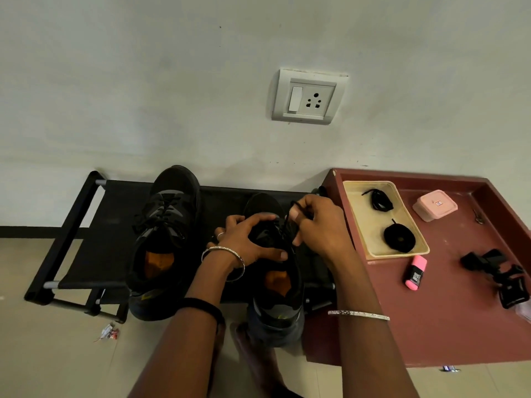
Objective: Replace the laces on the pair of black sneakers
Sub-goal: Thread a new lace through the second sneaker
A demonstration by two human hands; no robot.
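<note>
Two black sneakers stand on a low black rack (86, 225). The left sneaker (166, 239) is laced and nobody touches it. My left hand (247, 239) grips the right sneaker (275, 288) across its tongue. My right hand (319, 225) pinches a black lace (287, 222) that runs from that shoe's eyelets, pulling it upward. On the maroon table a beige tray (370, 225) holds two coiled black laces (399, 239), one loose bundle (379, 199) at its far end.
The maroon table (448, 326) to the right also carries a pink box (435, 205), a pink highlighter (415, 272) and black plastic clips (500, 274). A wall socket (309, 96) is above. My bare foot (255, 357) and some litter (107, 333) are on the tiled floor.
</note>
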